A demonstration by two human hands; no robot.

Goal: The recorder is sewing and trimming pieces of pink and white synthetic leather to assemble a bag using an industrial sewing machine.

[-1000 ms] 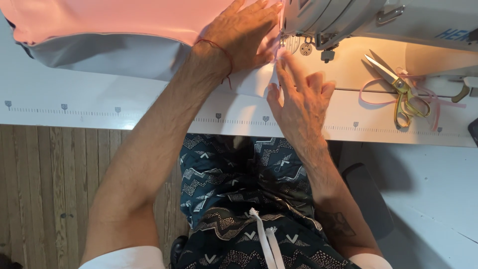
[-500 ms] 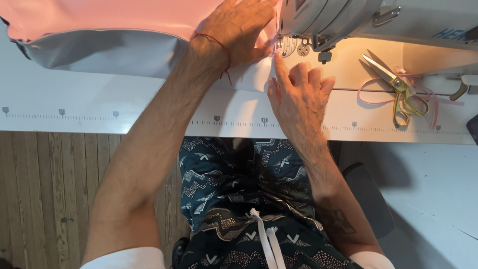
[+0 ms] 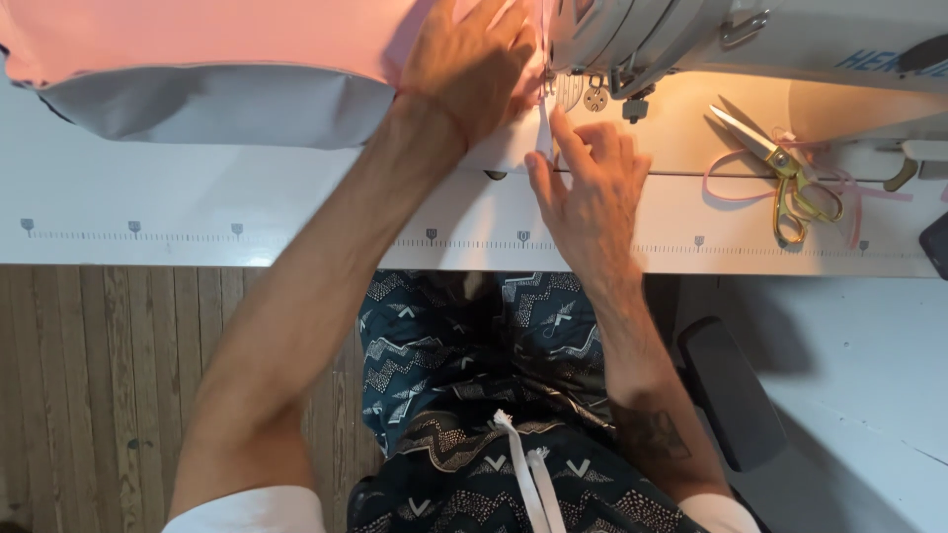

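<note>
My left hand (image 3: 469,64) lies flat on pink fabric (image 3: 217,35), pressing it down just left of the sewing machine's presser foot (image 3: 568,91). My right hand (image 3: 591,188) rests on the white table (image 3: 197,197) in front of the needle, its fingers pinching a narrow white strip (image 3: 542,128) that runs up toward the foot. A grey layer (image 3: 212,104) hangs under the pink cloth. The white sewing machine (image 3: 750,39) fills the upper right.
Gold-handled scissors (image 3: 780,173) lie on the machine bed at right, with a thin pink ribbon (image 3: 731,173) looped by them. A printed ruler scale (image 3: 138,235) runs along the table's front edge. Wooden floor (image 3: 89,395) shows below left; a dark pad (image 3: 731,390) sits at lower right.
My right hand has slid a little toward the presser foot, following the white strip. My left hand has stayed on the pink fabric.
</note>
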